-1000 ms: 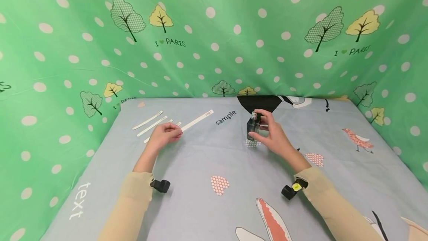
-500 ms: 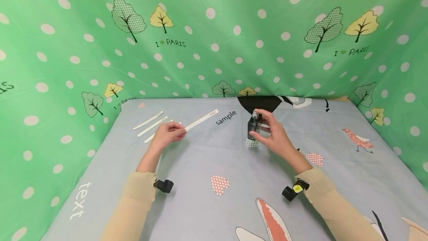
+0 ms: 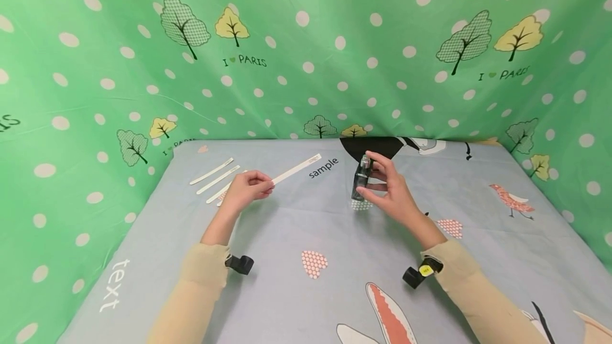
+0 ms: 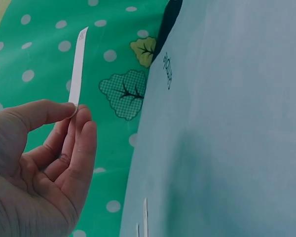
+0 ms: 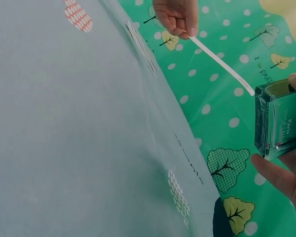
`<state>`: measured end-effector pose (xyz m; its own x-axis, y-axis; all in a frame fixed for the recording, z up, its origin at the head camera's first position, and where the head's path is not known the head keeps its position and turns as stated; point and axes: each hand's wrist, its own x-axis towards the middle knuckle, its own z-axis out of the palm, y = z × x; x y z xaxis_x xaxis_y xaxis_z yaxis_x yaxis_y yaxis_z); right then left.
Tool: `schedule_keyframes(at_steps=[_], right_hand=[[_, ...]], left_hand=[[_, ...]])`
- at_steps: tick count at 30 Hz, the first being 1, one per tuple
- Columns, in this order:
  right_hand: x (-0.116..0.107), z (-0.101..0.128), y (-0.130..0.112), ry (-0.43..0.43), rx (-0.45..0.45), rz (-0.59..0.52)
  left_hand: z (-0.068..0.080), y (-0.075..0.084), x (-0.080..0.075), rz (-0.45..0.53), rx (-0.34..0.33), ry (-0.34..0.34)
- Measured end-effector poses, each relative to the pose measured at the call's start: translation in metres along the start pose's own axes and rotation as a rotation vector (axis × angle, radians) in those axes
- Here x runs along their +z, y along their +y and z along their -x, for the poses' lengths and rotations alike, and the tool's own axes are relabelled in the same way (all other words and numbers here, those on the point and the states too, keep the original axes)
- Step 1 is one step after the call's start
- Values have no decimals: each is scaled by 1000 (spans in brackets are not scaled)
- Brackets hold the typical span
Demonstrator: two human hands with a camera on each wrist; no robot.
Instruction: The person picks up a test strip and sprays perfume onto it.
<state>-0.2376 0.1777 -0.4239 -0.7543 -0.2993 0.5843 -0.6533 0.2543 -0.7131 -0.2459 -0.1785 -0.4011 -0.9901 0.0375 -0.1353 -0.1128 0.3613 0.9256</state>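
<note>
My left hand (image 3: 247, 191) pinches one end of a white perfume test strip (image 3: 297, 168) between thumb and fingers. The strip points up and to the right, with small print at its far tip; the left wrist view shows the pinched end of the strip (image 4: 79, 66) clearly. A dark, clear glass perfume bottle (image 3: 361, 181) is in my right hand (image 3: 393, 191), thumb low on its side and index fingertip on the sprayer top. Bottle and strip are apart, the strip's tip left of the bottle. In the right wrist view the bottle (image 5: 281, 118) shows pale lettering.
Several more test strips (image 3: 217, 180) lie side by side on the grey patterned cloth (image 3: 268, 291), left of and partly behind my left hand. A green dotted curtain (image 3: 287, 41) hangs behind the table and along both sides.
My left hand has moved right with its strip, bringing the tip closer to the bottle. In my right hand the bottle has turned, showing a narrower side.
</note>
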Motion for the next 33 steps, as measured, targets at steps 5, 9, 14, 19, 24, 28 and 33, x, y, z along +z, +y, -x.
schedule_keyframes(at_steps=[5,9,14,19,24,28,33], right_hand=[[3,-2,-4,-7,-11,14],[7,-3,-6,-11,-19,13],[14,-5,-5,-18,-48,12],[16,-6,-5,-35,-45,72],[18,-8,-5,-38,-55,227],[20,-10,-6,-36,-80,366],[22,-13,-5,-10,-103,496]], left_hand=[[-1,5,4,24,24,-8],[-1,9,9,40,32,-12],[-2,15,15,36,40,-19],[-1,22,21,27,48,-25],[-3,25,27,34,62,-30],[-5,26,30,27,67,-29],[-7,27,34,24,56,-27]])
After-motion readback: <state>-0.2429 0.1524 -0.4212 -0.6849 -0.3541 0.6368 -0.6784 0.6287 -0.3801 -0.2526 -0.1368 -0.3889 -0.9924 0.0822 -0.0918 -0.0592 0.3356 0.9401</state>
